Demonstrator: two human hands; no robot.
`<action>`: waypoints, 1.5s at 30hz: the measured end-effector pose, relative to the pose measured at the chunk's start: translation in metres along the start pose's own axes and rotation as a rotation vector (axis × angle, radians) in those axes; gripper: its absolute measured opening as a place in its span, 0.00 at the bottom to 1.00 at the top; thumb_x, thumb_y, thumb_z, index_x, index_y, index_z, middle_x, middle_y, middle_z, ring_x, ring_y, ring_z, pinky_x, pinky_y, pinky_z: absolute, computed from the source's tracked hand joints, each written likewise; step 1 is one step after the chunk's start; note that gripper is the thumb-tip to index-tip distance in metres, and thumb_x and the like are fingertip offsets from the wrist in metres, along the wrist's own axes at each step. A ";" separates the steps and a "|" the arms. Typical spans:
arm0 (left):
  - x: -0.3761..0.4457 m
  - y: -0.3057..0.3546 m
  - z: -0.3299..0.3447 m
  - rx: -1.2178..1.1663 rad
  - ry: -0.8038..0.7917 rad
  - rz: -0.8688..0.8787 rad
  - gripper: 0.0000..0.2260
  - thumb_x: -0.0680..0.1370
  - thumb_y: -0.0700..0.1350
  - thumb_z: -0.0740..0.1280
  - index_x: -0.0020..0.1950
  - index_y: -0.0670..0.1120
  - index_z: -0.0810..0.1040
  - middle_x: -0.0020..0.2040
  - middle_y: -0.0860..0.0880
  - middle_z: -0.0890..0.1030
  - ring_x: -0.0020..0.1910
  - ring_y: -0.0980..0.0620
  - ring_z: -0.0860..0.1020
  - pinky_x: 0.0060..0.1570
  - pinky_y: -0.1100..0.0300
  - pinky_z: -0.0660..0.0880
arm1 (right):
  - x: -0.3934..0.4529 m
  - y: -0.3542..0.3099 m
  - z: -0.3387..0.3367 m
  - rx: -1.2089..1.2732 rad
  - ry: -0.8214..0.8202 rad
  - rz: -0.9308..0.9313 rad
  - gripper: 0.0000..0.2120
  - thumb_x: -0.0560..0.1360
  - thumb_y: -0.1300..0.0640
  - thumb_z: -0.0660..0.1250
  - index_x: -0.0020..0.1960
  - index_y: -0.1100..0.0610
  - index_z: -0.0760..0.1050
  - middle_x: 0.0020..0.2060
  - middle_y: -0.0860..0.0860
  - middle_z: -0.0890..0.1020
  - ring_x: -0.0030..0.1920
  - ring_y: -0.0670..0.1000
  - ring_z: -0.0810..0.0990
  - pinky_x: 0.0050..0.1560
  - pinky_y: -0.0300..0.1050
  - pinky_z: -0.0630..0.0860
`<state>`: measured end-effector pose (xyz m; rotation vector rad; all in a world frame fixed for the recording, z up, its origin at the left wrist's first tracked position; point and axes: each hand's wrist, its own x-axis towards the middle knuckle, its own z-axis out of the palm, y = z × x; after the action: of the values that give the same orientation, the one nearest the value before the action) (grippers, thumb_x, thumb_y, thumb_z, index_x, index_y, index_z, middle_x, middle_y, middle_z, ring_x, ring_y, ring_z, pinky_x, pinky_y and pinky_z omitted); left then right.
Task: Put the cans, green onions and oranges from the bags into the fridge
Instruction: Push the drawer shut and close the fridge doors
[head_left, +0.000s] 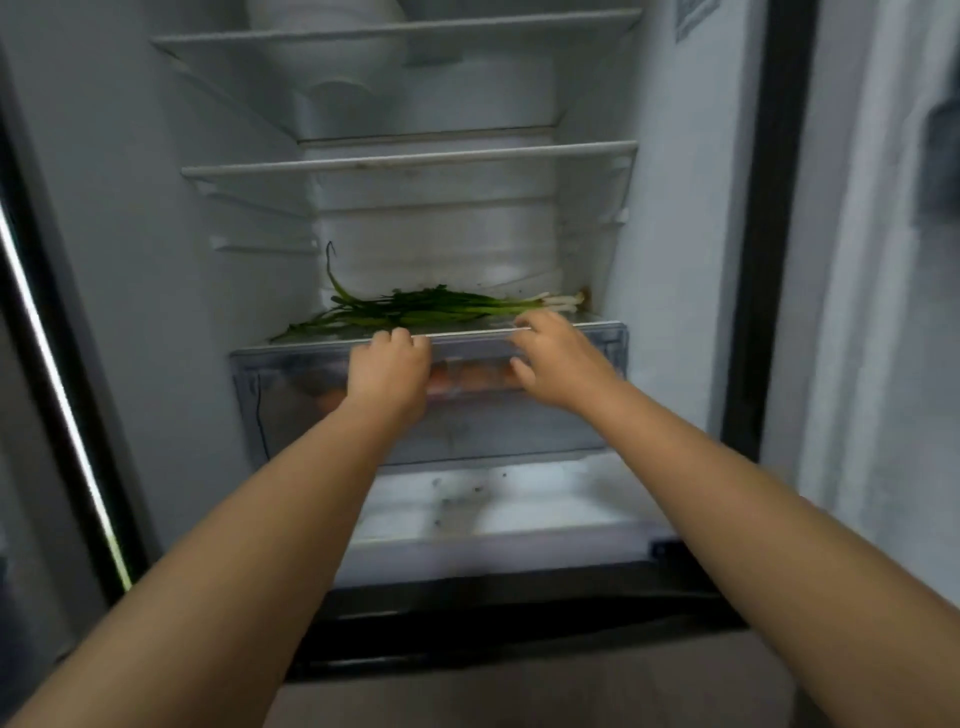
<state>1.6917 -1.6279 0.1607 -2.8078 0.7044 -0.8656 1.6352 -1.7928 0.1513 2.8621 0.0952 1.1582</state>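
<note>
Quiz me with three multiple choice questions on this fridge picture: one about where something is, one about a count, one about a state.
1. Where do the green onions lie?
A. on the shelf above the drawer
B. inside the drawer
C. on the top shelf

2. How many hands touch the drawer?
A. none
B. one
C. two

3. The fridge door is:
A. open
B. shut
C. missing

Answers: 1 A, they lie flat on the shelf over the drawer. 2 C, the left hand and right hand are both at its front. 3 A, the inside is in view.
</note>
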 end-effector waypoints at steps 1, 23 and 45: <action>-0.015 0.010 -0.009 -0.023 0.003 0.026 0.18 0.77 0.39 0.62 0.67 0.41 0.67 0.65 0.41 0.71 0.66 0.41 0.69 0.60 0.49 0.69 | -0.016 -0.004 -0.018 0.014 0.023 0.035 0.13 0.74 0.63 0.62 0.54 0.70 0.77 0.57 0.66 0.76 0.61 0.63 0.73 0.62 0.54 0.70; -0.238 0.223 -0.143 -0.484 0.035 0.298 0.17 0.80 0.45 0.58 0.69 0.44 0.66 0.69 0.47 0.69 0.67 0.48 0.67 0.62 0.57 0.68 | -0.312 0.101 -0.275 0.531 0.352 1.008 0.33 0.79 0.50 0.58 0.75 0.62 0.48 0.75 0.58 0.56 0.75 0.57 0.57 0.74 0.49 0.55; -0.321 0.044 -0.116 -0.165 -0.021 -0.243 0.14 0.76 0.41 0.61 0.60 0.40 0.71 0.63 0.42 0.72 0.65 0.42 0.67 0.57 0.52 0.67 | -0.288 -0.121 -0.150 -0.269 0.334 0.079 0.20 0.57 0.62 0.79 0.48 0.57 0.81 0.67 0.57 0.69 0.73 0.59 0.54 0.59 0.72 0.53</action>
<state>1.3750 -1.5146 0.0849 -3.0933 0.4571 -0.8479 1.3195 -1.6901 0.0504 2.4412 -0.1499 1.5246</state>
